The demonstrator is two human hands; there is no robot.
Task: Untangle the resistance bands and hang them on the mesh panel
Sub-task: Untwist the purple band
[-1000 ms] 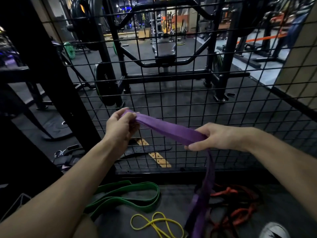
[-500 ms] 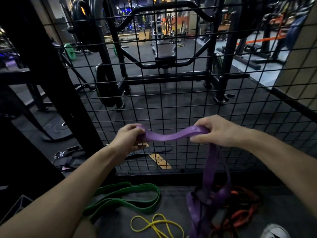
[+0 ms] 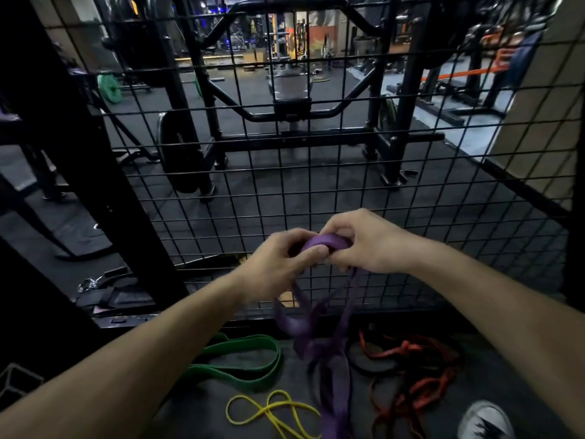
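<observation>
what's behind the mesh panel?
Through the mesh panel: a black rack frame, a bench seat, a green weight plate and dark gym floor. The hands and purple band hide the lower middle.

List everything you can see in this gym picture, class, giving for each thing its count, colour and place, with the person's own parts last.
purple band: 1, purple, held up before the mesh, its tail hanging to the floor
green band: 1, green, floor left
yellow band: 1, yellow, floor front
red bands: tangled, count unclear, floor right
mesh panel: 1, black, ahead
shoe: 1, white, bottom right
hands: left hand and right hand, both gripping the purple band
</observation>
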